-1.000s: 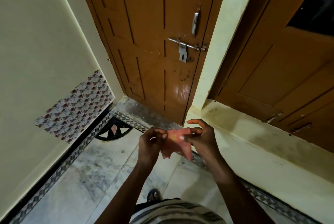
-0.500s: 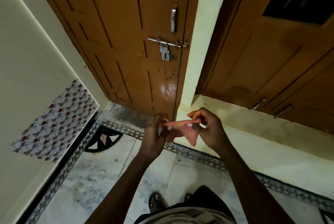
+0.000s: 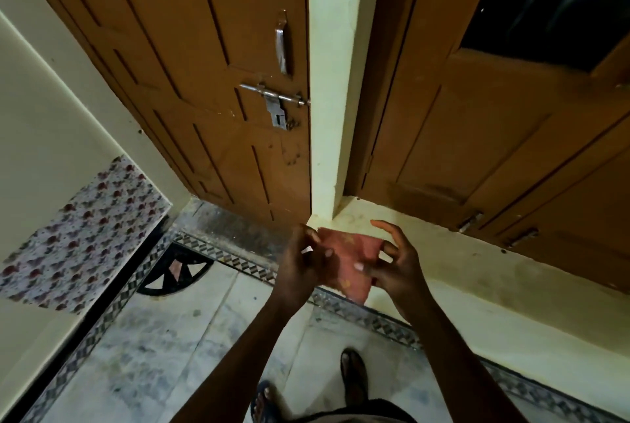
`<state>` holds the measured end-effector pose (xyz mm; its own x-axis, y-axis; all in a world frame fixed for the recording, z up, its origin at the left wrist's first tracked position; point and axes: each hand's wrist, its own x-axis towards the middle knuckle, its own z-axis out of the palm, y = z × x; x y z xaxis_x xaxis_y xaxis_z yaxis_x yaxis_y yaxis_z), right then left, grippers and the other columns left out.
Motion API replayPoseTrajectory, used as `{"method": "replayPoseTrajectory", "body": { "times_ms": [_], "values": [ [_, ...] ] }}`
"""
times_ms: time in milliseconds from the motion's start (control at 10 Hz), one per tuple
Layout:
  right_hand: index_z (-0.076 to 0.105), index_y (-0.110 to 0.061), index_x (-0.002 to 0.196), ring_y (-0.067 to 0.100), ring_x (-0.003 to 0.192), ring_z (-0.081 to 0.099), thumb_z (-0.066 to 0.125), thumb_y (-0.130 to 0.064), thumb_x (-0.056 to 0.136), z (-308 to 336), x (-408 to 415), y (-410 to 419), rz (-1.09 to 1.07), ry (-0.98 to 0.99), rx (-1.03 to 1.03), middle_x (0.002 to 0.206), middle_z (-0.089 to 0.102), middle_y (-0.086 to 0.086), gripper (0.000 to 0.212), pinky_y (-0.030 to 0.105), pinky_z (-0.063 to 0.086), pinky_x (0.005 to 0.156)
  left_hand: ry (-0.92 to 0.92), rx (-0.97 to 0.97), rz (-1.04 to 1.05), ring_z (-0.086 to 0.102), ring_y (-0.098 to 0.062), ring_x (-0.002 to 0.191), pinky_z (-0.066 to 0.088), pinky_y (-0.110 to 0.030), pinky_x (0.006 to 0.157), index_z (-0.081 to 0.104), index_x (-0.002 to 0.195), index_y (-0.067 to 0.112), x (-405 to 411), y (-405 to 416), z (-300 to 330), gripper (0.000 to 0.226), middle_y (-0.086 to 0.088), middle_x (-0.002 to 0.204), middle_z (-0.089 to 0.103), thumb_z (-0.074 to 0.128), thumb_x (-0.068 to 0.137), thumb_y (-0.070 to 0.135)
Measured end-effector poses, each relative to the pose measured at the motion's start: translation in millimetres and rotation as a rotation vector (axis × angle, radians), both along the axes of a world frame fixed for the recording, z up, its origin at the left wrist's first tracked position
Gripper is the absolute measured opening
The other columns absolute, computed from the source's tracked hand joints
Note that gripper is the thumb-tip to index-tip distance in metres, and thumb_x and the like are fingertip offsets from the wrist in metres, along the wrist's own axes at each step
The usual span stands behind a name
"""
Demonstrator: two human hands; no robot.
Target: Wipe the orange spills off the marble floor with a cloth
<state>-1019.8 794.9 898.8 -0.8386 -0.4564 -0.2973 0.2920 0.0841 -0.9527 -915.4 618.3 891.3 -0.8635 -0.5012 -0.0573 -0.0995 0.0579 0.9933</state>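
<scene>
I hold the thin pinkish-orange cloth [image 3: 347, 262] stretched between both hands at chest height, left hand [image 3: 301, 267] pinching its left edge, right hand [image 3: 392, 265] its right side; its long axis runs side to side, and the veined marble floor [image 3: 163, 347] lies well below

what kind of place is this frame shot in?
Likely a home entryway or corridor corner: a brown panelled wooden door with a metal latch bolt, a marble floor with a patterned tile border, cream painted walls. The person stands holding a pinkish cloth.
</scene>
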Motion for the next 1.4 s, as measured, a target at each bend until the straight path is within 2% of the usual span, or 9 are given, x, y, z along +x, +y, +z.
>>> {"method": "replayPoseTrajectory", "body": {
  "times_ms": [200, 300, 500, 700, 800, 900, 1100, 1300, 1400],
  "values": [
    [0.077, -0.024, 0.082, 0.031, 0.093, 0.074, 0.087, -0.007, 0.061, -70.7, -78.3, 19.3, -0.050, 0.155, 0.186, 0.092, 0.078, 0.000, 0.029, 0.062, 0.063, 0.079, -0.251, -0.065, -0.084, 0.067, -0.011, 0.073, 0.054, -0.024, 0.061, 0.074, 0.114, 0.008, -81.5, 17.9, -57.2, 0.035, -0.004, 0.092, 0.076, 0.062, 0.090, -0.015],
    [0.081, -0.031, 0.081, 0.025, 0.097, 0.075, 0.080, -0.016, 0.062, -111.9, -116.8, 16.0, -0.063, 0.134, 0.238, 0.097, 0.080, -0.004, 0.024, 0.060, 0.062, 0.084, -0.336, -0.106, -0.113, 0.064, -0.003, 0.076, 0.050, -0.010, 0.064, 0.069, 0.129, 0.008, -127.5, 18.1, -86.1, 0.037, -0.001, 0.104, 0.073, 0.061, 0.096, -0.007],
    [0.081, -0.020, 0.083, 0.017, 0.101, 0.072, 0.070, -0.020, 0.058, -161.5, -185.9, -21.6, -0.101, 0.174, 0.274, 0.103, 0.079, -0.003, 0.027, 0.047, 0.060, 0.093, -0.359, -0.249, -0.086, 0.075, -0.012, 0.084, 0.058, -0.018, 0.066, 0.062, 0.120, -0.004, -213.0, 3.8, -144.3, 0.020, -0.010, 0.101, 0.071, 0.048, 0.110, 0.006],
    [0.076, -0.019, 0.091, 0.026, 0.100, 0.073, 0.080, -0.016, 0.070, -234.1, -232.8, -62.3, -0.068, 0.286, 0.346, 0.099, 0.079, 0.004, 0.022, 0.042, 0.057, 0.094, -0.451, -0.370, -0.142, 0.066, -0.025, 0.123, 0.052, -0.014, 0.094, 0.059, 0.139, 0.000, -262.6, -26.1, -209.0, 0.036, -0.013, 0.133, 0.066, 0.056, 0.104, 0.008],
    [0.076, -0.007, 0.102, 0.019, 0.108, 0.067, 0.084, -0.010, 0.083, -254.6, -231.9, -63.0, -0.113, 0.496, 0.396, 0.110, 0.076, 0.006, 0.021, 0.029, 0.050, 0.101, -0.365, -0.653, -0.134, 0.055, -0.040, 0.137, 0.041, -0.030, 0.117, 0.059, 0.141, -0.001, -260.8, -12.5, -227.5, 0.054, -0.023, 0.146, 0.059, 0.038, 0.096, 0.021],
    [0.076, -0.003, 0.098, 0.024, 0.100, 0.068, 0.083, -0.005, 0.084, -270.8, -223.4, -56.0, -0.042, 0.642, 0.494, 0.103, 0.075, 0.009, 0.017, 0.023, 0.046, 0.096, -0.245, -0.837, -0.111, 0.065, -0.040, 0.126, 0.049, -0.045, 0.113, 0.060, 0.135, 0.007, -250.7, -9.1, -277.1, 0.045, -0.023, 0.133, 0.069, 0.057, 0.090, 0.002],
    [0.076, 0.001, 0.110, 0.036, 0.104, 0.071, 0.076, 0.000, 0.091, -271.5, -218.0, -54.8, 0.125, 0.628, 0.593, 0.109, 0.076, 0.019, 0.020, 0.031, 0.047, 0.095, -0.334, -0.598, -0.153, 0.063, -0.032, 0.130, 0.048, -0.038, 0.113, 0.055, 0.147, 0.008, -235.1, -1.4, -269.2, 0.051, -0.014, 0.139, 0.067, 0.068, 0.098, 0.006],
    [0.077, -0.014, 0.102, 0.008, 0.087, 0.067, 0.080, -0.007, 0.088, -200.8, -162.7, -61.6, 0.023, 0.533, 0.416, 0.099, 0.077, -0.002, 0.016, 0.008, 0.047, 0.080, -0.249, -0.314, 0.156, 0.071, -0.002, 0.095, 0.054, -0.015, 0.073, 0.069, 0.115, 0.025, -184.1, 4.4, -188.5, 0.024, 0.010, 0.107, 0.076, 0.064, 0.101, 0.006],
    [0.075, -0.022, 0.107, 0.002, 0.091, 0.071, 0.077, -0.009, 0.091, -158.1, -117.6, -68.3, 0.001, 0.368, 0.287, 0.100, 0.077, -0.013, 0.021, 0.019, 0.056, 0.085, -0.168, -0.289, 0.236, 0.071, -0.003, 0.091, 0.051, -0.011, 0.070, 0.071, 0.114, 0.025, -135.0, -1.4, -137.8, 0.021, 0.014, 0.107, 0.076, 0.065, 0.101, 0.010]
  ]
}}
